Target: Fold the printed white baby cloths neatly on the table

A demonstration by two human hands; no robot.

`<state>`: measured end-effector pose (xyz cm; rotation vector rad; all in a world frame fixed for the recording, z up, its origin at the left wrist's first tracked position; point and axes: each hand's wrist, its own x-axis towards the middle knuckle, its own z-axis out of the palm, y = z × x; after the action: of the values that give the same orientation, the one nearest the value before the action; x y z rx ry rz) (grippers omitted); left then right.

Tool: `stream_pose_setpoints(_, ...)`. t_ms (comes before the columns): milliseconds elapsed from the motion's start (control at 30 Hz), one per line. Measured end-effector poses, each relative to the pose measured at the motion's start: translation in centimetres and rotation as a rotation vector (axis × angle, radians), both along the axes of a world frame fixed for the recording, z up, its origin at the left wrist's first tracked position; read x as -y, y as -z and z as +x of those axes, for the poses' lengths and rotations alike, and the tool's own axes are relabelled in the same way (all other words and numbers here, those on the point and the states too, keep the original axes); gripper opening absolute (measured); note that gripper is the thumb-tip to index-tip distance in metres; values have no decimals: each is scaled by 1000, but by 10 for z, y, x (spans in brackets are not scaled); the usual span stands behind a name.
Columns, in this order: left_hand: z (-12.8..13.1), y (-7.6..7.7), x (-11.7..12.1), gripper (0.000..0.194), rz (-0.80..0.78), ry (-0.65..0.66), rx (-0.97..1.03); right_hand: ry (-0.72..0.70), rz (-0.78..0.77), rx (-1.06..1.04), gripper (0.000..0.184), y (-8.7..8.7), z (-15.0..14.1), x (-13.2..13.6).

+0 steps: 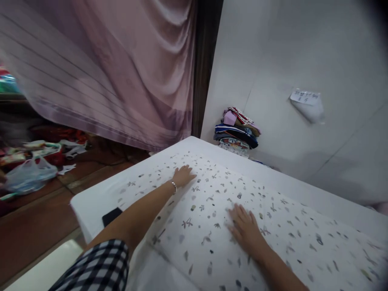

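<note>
A white cloth [209, 226] printed with small leaf and plant shapes lies spread over a white table [91, 198]. My left hand [182, 176], a bracelet at its wrist, rests flat on the cloth towards the far corner, fingers spread. Nearer to me and to the right, my right hand [244, 226] lies palm down on the same cloth, its fingers apart and slightly blurred. Neither hand grips anything. The near part of the cloth runs out of view at the bottom, with a fold line across it.
A dark flat object [111, 216] lies by my left forearm. Folded fabrics [236, 131] are stacked against the wall at the table's far side. A pink curtain [136, 68] hangs beyond. On the floor at left are a plastic bag [32, 176] and scraps. A labelled pouch [307, 106] is on the wall.
</note>
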<state>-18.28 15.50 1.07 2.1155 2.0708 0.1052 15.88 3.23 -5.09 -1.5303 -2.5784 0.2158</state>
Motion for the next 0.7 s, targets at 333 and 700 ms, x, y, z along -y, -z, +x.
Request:
stream_pose_setpoints(333, 40, 31, -121, 68, 40, 87, 36, -55, -4, -27, 59, 9, -6, 3)
stream_pose_setpoints(700, 15, 42, -134, 68, 69, 104, 33, -82, -7, -2, 64, 24, -1, -5)
